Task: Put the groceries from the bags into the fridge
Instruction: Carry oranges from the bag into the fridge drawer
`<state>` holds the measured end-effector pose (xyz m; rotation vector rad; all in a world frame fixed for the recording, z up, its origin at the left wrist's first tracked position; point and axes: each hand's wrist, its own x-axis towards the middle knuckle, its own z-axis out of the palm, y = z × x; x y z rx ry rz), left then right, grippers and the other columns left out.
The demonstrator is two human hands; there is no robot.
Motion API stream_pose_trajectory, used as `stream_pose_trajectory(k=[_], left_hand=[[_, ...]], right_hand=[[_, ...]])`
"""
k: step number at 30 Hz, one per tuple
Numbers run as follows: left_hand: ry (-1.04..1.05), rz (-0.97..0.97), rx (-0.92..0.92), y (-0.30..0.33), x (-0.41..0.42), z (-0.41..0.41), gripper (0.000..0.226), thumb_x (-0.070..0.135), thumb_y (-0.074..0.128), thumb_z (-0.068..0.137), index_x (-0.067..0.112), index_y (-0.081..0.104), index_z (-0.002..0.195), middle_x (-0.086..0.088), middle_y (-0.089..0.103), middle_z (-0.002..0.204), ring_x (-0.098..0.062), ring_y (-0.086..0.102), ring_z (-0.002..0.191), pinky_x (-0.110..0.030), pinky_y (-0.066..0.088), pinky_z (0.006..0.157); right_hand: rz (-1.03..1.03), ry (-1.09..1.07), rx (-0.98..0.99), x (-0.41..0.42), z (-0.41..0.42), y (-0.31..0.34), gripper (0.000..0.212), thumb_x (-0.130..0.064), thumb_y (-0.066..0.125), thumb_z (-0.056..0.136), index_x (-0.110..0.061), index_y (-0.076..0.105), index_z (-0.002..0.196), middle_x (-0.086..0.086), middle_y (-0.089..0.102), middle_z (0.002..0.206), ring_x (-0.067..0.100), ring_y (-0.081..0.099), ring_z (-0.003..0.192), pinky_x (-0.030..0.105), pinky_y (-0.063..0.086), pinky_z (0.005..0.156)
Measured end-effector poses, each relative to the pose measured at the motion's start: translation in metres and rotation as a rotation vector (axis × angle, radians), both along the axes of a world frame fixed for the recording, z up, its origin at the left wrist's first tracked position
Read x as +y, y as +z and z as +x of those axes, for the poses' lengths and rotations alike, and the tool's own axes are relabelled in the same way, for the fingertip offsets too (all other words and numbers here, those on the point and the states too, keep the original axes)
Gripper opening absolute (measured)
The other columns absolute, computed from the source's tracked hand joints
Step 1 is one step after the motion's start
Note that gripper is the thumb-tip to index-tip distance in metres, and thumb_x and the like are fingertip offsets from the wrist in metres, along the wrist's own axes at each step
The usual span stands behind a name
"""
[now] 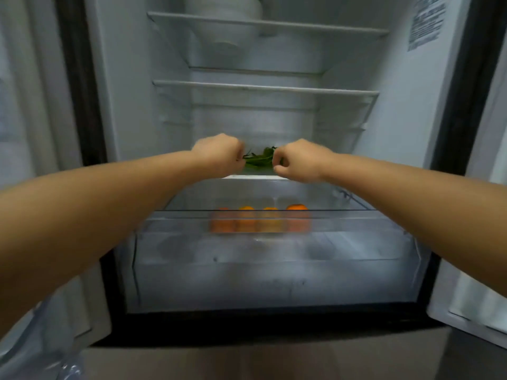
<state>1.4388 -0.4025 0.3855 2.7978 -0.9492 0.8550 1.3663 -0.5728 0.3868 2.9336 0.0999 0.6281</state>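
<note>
Both arms reach into the open fridge [406,111] from the lower corners of the frame and meet at its centre. The left hand [219,153] has its fingers curled and grips the left end of a bunch of dark leafy greens [259,160]; the right hand [300,161] has its fingers curled too and pinches the right end of the same bunch. The greens show only in the narrow gap between the two hands, just above the white front edge of the lowest shelf [255,176], in the middle of the frame; whether they rest on that shelf or hang a little over it cannot be told.

Below the hands, in the lower middle of the frame, sits a clear crisper drawer [274,275]. A row of oranges [260,219] lies near the drawer's upper front rim, blurred through the plastic; whether they lie in a tray or loose is unclear.

Above the hands two glass shelves cross the fridge: a middle shelf [263,87] and an upper shelf [269,24] near the top of the frame. A printed label [426,21] is stuck on the inner right wall, upper right. At the lower left edge a piece of crinkled clear plastic [68,371] shows, cut off by the frame.
</note>
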Motion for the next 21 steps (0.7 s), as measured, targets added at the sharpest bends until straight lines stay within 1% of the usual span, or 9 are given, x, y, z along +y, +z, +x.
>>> stream_pose_trajectory(k=[2,4,6,9,12,14,16,18,21], left_hand=[[-0.017,-0.075,-0.051,0.005,0.009,-0.023,0.022,0.031,0.048,0.09,0.021,0.062,0.103,-0.006,0.066,0.11,-0.032,0.06,0.099,-0.031,0.042,0.074],[-0.028,-0.142,-0.059,0.005,0.02,-0.051,0.023,0.032,0.048,0.09,0.021,0.061,0.105,-0.006,0.066,0.11,-0.031,0.059,0.101,-0.033,0.044,0.076],[-0.032,-0.235,-0.013,-0.004,0.031,-0.082,0.022,0.031,0.05,0.09,0.019,0.063,0.104,-0.005,0.067,0.107,-0.031,0.06,0.1,-0.036,0.047,0.079],[-0.024,-0.373,0.047,-0.04,0.053,-0.131,0.019,0.026,0.052,0.088,0.017,0.064,0.099,-0.006,0.067,0.098,-0.03,0.06,0.095,-0.038,0.05,0.079],[0.004,-0.489,0.076,-0.094,0.08,-0.182,0.016,0.022,0.053,0.086,0.016,0.065,0.095,0.0,0.059,0.086,-0.025,0.06,0.087,-0.035,0.047,0.076],[0.051,-0.52,0.105,-0.135,0.1,-0.219,0.015,0.021,0.054,0.086,0.016,0.064,0.095,0.003,0.053,0.084,-0.023,0.058,0.084,-0.035,0.047,0.075],[0.132,-0.468,0.158,-0.175,0.121,-0.254,0.017,0.025,0.054,0.086,0.018,0.064,0.098,0.001,0.053,0.087,-0.023,0.058,0.086,-0.036,0.048,0.076],[0.235,-0.435,0.24,-0.211,0.145,-0.286,0.02,0.027,0.053,0.087,0.02,0.063,0.102,0.001,0.055,0.091,-0.023,0.058,0.089,-0.034,0.046,0.076],[0.396,-0.474,0.323,-0.254,0.187,-0.33,0.023,0.025,0.052,0.088,0.019,0.061,0.108,-0.003,0.059,0.099,-0.023,0.058,0.091,-0.033,0.045,0.075]], right_hand=[[0.008,0.034,-0.066,0.005,-0.017,0.006,0.024,-0.029,0.049,0.092,-0.02,0.064,0.108,0.006,0.066,0.11,0.029,0.059,0.1,0.033,0.046,0.073],[0.016,0.095,-0.14,0.015,-0.036,0.009,0.024,-0.03,0.048,0.091,-0.021,0.064,0.107,0.005,0.066,0.111,0.03,0.059,0.102,0.033,0.044,0.072],[0.029,0.181,-0.202,0.028,-0.056,0.004,0.023,-0.032,0.049,0.092,-0.019,0.063,0.104,0.006,0.067,0.108,0.031,0.059,0.1,0.033,0.042,0.07],[0.036,0.321,-0.216,0.052,-0.087,-0.025,0.021,-0.034,0.05,0.092,-0.02,0.062,0.102,0.004,0.068,0.104,0.029,0.06,0.097,0.03,0.036,0.066],[0.098,0.45,-0.156,0.078,-0.121,-0.073,0.019,-0.036,0.051,0.092,-0.021,0.061,0.099,0.001,0.067,0.099,0.026,0.061,0.091,0.031,0.041,0.066],[0.125,0.531,-0.094,0.097,-0.145,-0.112,0.019,-0.036,0.051,0.092,-0.02,0.06,0.099,0.001,0.066,0.098,0.025,0.061,0.09,0.033,0.043,0.067],[0.128,0.613,-0.026,0.117,-0.165,-0.153,0.02,-0.036,0.05,0.092,-0.02,0.059,0.101,0.001,0.066,0.099,0.026,0.061,0.092,0.034,0.042,0.067],[0.077,0.682,0.065,0.144,-0.181,-0.193,0.023,-0.037,0.048,0.093,-0.02,0.057,0.105,0.002,0.064,0.103,0.027,0.062,0.093,0.036,0.044,0.069],[0.007,0.752,0.213,0.194,-0.208,-0.244,0.026,-0.037,0.045,0.093,-0.02,0.055,0.111,0.002,0.063,0.112,0.028,0.061,0.1,0.037,0.047,0.075]])
